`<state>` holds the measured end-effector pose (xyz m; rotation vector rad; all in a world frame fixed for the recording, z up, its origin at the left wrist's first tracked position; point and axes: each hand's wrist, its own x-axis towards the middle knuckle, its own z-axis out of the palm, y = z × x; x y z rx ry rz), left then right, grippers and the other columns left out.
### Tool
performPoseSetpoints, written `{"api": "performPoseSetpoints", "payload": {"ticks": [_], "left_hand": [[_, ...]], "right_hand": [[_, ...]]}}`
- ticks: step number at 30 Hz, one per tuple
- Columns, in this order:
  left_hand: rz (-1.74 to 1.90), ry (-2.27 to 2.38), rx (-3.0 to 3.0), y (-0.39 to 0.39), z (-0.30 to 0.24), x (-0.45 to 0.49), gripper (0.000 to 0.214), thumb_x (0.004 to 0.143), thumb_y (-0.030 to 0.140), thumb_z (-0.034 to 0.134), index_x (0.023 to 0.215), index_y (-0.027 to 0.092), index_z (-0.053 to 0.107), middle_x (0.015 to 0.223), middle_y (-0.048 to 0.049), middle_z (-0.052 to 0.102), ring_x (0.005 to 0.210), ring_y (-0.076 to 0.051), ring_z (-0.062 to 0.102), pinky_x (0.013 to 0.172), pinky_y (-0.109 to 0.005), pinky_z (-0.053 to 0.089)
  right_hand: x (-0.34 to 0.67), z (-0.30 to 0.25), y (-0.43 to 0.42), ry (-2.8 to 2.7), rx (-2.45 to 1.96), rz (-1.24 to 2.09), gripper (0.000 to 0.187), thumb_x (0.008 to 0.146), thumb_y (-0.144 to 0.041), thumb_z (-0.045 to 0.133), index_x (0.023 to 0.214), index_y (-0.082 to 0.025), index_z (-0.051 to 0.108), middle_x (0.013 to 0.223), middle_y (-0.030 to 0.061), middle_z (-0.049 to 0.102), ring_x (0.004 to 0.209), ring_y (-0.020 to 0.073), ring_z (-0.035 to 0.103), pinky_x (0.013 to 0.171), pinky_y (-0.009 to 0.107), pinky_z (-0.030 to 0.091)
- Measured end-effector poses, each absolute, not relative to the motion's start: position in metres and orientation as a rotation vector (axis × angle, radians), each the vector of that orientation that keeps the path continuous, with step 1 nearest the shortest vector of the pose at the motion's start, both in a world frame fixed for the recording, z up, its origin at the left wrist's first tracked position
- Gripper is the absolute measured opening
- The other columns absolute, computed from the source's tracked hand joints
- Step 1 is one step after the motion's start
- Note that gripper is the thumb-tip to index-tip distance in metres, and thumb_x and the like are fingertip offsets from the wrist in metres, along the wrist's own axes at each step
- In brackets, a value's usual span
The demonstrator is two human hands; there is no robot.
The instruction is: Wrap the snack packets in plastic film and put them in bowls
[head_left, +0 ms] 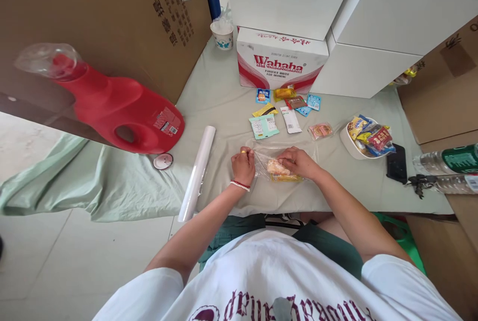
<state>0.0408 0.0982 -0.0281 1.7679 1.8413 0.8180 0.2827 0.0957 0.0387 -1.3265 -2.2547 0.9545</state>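
A clear plastic bag [266, 158] lies on the pale green cloth [220, 102] in front of me, with a yellow-orange snack packet [278, 169] inside it. My left hand [243, 164] is closed, pinching the bag's left edge. My right hand [298, 160] curls over the bag's right side, gripping the snack packet through or inside the plastic. A roll of clear plastic film [196, 171] lies just left of my left hand.
Several small snack packets [284, 109] are scattered beyond the bag. A white bowl [354, 144] of snacks and a black phone [396, 162] sit to the right. A Wahaha box [278, 64], red detergent jug [123, 109], paper cup [223, 35], water bottles [446, 169] and cardboard boxes surround the cloth.
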Motion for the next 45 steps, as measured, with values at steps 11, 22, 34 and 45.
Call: {"api": "performPoseSetpoints", "payload": {"ticks": [11,22,34,45], "left_hand": [[0.941,1.933,1.832,0.103,-0.003,0.020,0.022,0.102,0.034,0.045,0.094,0.021,0.062,0.093,-0.0116,0.071,0.098,-0.030,0.066,0.090,-0.044,0.046],[0.823,1.242,2.631,0.013,0.041,0.072,0.031,0.101,0.021,0.052,0.128,0.024,0.069,0.128,-0.0082,0.076,0.115,-0.025,0.068,0.091,-0.043,0.042],[0.465,1.466,2.451,0.029,0.016,0.072,0.039,0.107,0.037,0.044,0.136,0.029,0.069,0.138,-0.0075,0.072,0.124,-0.030,0.059,0.096,-0.051,0.040],[0.500,1.386,2.346,0.029,0.015,0.072,0.037,0.106,0.034,0.046,0.137,0.031,0.067,0.141,-0.0061,0.070,0.122,-0.031,0.057,0.097,-0.051,0.038]], "right_hand": [[0.296,0.029,0.086,-2.264,-1.309,0.853,0.025,0.103,-0.027,0.053,0.096,-0.020,0.076,0.089,0.0074,0.073,0.088,0.0212,0.061,0.084,0.033,0.047],[0.288,0.029,0.085,-2.291,-1.356,0.848,0.017,0.097,-0.022,0.062,0.092,-0.020,0.078,0.087,0.0068,0.074,0.089,0.0211,0.062,0.081,0.031,0.045],[0.298,0.047,0.137,-2.531,-1.596,0.623,0.050,0.081,-0.007,0.071,0.128,-0.023,0.075,0.142,0.0123,0.063,0.133,0.0329,0.051,0.106,0.043,0.045],[0.283,0.063,0.153,-2.626,-1.415,0.757,0.026,0.104,-0.029,0.049,0.104,-0.020,0.073,0.086,0.0061,0.075,0.080,0.0204,0.064,0.074,0.029,0.043]]}}
